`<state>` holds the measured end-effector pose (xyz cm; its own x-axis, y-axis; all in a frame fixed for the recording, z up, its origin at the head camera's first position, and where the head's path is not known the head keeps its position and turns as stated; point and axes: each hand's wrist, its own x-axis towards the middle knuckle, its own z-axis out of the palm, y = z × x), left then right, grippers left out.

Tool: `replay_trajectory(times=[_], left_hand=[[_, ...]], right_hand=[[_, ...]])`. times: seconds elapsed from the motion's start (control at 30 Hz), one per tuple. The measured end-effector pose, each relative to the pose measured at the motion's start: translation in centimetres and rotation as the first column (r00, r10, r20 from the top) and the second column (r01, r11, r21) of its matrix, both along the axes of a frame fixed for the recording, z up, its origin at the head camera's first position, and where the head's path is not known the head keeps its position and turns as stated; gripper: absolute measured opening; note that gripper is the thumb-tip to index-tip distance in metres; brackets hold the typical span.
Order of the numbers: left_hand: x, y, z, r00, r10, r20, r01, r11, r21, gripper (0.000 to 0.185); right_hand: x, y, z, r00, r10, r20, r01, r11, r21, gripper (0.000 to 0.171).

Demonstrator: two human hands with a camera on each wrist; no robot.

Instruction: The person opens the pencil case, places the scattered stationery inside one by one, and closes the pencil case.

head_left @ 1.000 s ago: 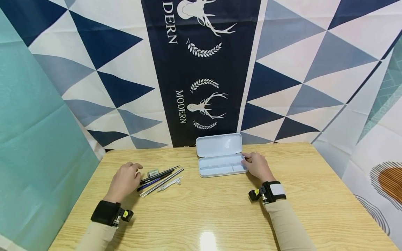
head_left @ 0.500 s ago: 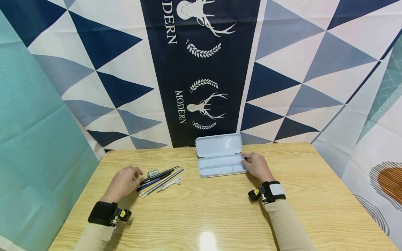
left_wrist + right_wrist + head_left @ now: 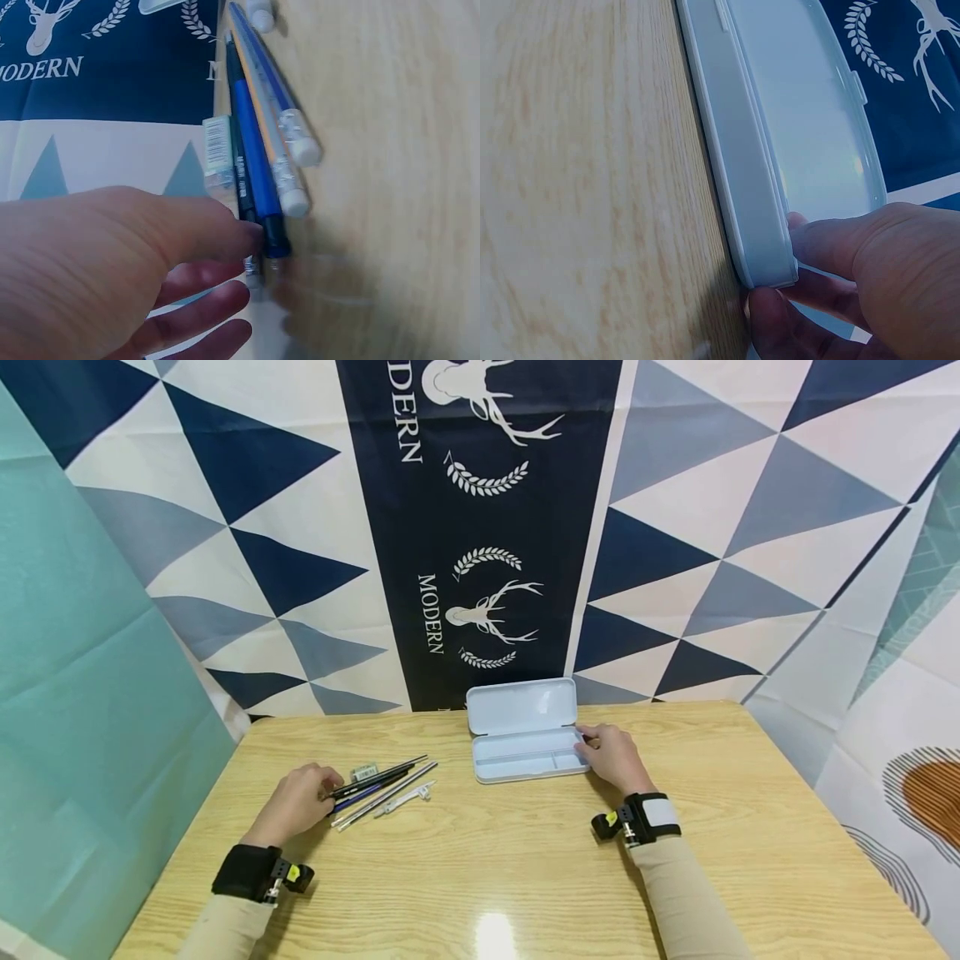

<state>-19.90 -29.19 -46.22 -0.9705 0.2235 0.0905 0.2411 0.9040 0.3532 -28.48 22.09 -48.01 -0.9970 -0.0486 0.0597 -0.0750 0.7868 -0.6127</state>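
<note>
My left hand (image 3: 296, 802) is at the near ends of a bundle of pens and pencils on the table's left side. Its thumb and index finger pinch the end of a slim black pencil (image 3: 241, 176), beside a blue pen (image 3: 255, 150); the other fingers curl loosely below. A small eraser (image 3: 365, 772) with a barcode wrapper lies behind the bundle, and a white drawing compass (image 3: 405, 799) lies in front. My right hand (image 3: 617, 758) grips the right end of a pale blue pencil case (image 3: 739, 150), thumb inside the wall and fingers outside. The case's lid (image 3: 522, 706) stands raised.
The case's tray has a long divider and a short cross wall (image 3: 555, 761). It sits at the back edge of the wooden table (image 3: 450, 868), against a patterned cloth (image 3: 495, 527). Clear-barrelled pencils with white ends (image 3: 289, 184) lie beside the blue pen.
My left hand has lowered and moved slightly right onto the pencil ends, its fingers closing on the black pencil. The right hand and the pencil case have stayed in place.
</note>
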Motion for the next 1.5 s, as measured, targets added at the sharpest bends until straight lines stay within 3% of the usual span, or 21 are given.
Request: replay_trajectory(times=[0.8, 1.5], left_hand=[[0.0, 0.3, -1.0, 0.999, 0.028, -0.018, -0.028, 1.0, 0.001, 0.025], [0.1, 0.5, -1.4, 0.996, 0.039, -0.079, -0.041, 0.999, -0.021, 0.02]], right_hand=[[-0.2, 0.1, -0.2, 1.0, 0.014, -0.025, -0.014, 1.0, -0.006, 0.041], [-0.2, 0.2, -0.1, 1.0, 0.013, -0.015, -0.013, 1.0, -0.01, 0.041]])
